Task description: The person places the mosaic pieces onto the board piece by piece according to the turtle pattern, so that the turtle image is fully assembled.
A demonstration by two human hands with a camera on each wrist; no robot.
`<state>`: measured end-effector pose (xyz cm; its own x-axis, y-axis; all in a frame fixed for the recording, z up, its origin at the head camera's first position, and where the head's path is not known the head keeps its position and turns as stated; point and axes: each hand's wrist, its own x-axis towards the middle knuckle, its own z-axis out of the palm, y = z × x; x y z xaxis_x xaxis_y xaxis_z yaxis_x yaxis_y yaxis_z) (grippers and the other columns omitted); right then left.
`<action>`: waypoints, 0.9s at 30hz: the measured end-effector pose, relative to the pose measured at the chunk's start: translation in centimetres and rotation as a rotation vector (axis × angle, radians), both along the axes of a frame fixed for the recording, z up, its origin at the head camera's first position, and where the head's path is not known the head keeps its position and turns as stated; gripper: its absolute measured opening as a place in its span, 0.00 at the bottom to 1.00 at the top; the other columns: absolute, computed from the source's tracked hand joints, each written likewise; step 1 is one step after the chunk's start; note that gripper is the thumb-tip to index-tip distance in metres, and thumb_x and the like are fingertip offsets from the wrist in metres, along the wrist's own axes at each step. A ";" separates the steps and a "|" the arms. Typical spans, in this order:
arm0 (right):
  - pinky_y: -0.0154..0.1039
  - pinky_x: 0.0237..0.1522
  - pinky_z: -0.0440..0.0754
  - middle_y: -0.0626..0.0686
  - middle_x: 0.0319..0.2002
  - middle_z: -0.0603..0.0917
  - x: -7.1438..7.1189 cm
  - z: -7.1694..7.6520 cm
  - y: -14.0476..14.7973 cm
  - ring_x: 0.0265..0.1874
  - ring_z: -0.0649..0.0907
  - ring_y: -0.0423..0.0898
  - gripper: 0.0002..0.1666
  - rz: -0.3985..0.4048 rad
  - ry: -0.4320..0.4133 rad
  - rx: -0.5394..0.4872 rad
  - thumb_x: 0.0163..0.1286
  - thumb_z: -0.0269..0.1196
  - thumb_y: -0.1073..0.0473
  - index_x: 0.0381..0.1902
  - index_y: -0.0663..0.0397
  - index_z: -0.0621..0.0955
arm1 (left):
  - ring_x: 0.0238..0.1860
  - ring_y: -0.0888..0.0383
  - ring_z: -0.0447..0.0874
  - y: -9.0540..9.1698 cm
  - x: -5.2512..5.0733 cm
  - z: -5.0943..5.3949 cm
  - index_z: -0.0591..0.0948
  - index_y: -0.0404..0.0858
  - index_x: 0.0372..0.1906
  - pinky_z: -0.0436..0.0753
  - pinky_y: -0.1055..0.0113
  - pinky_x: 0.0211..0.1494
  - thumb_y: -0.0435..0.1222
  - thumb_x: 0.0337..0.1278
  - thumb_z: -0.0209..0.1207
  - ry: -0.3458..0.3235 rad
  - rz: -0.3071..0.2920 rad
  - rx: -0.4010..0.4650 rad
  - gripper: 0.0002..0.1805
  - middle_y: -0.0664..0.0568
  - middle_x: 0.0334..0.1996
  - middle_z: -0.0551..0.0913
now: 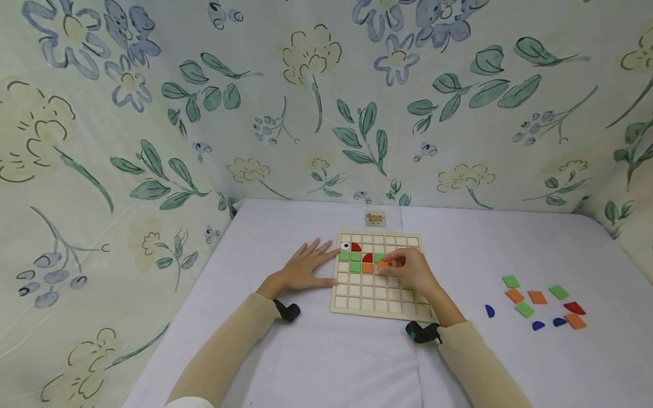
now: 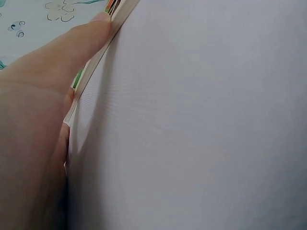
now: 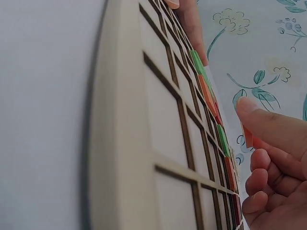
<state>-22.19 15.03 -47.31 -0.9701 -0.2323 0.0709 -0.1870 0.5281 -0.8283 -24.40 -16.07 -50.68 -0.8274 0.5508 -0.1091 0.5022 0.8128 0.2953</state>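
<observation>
A wooden grid board [image 1: 374,304] lies on the table, with several coloured tiles in its upper left squares. Among them are a white eye piece [image 1: 345,246], a red rounded piece [image 1: 356,247], a green square [image 1: 355,266] and an orange square [image 1: 367,267]. My left hand [image 1: 303,269] is spread flat at the board's left edge, its thumb touching the rim. Over the board, my right hand [image 1: 414,272] pinches an orange tile [image 3: 247,137] between thumb and finger. In the head view the fingers partly cover that tile.
Loose pieces lie right of the board: green squares [image 1: 511,281], orange squares [image 1: 537,297], a red piece [image 1: 575,308] and blue half-rounds [image 1: 538,326]. A small patterned card [image 1: 375,219] lies behind the board. Floral cloth [image 1: 306,141] hangs around the table.
</observation>
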 end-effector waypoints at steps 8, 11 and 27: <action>0.31 0.23 0.68 0.51 0.22 0.76 -0.2 -0.5 -0.3 0.24 0.72 0.46 0.13 0.024 -0.006 -0.006 0.57 0.76 0.64 0.39 0.65 0.87 | 0.79 0.52 0.28 0.0 0.1 0.1 0.49 0.63 0.80 0.31 0.50 0.77 0.76 0.54 0.48 -0.007 0.002 0.005 0.51 0.60 0.80 0.39; 0.31 0.23 0.67 0.51 0.23 0.76 -0.2 -0.6 -0.3 0.24 0.72 0.46 0.13 0.026 -0.013 -0.008 0.57 0.76 0.65 0.39 0.65 0.87 | 0.79 0.52 0.29 0.0 0.1 0.0 0.49 0.63 0.80 0.32 0.50 0.77 0.76 0.54 0.47 -0.001 0.003 0.011 0.51 0.60 0.80 0.40; 0.33 0.23 0.68 0.51 0.23 0.76 0.0 -1.1 -0.6 0.23 0.70 0.46 0.12 0.003 -0.021 -0.006 0.56 0.76 0.66 0.38 0.63 0.87 | 0.79 0.53 0.28 -0.1 0.0 -0.1 0.48 0.64 0.80 0.32 0.50 0.77 0.76 0.54 0.47 0.006 -0.005 -0.001 0.50 0.61 0.80 0.38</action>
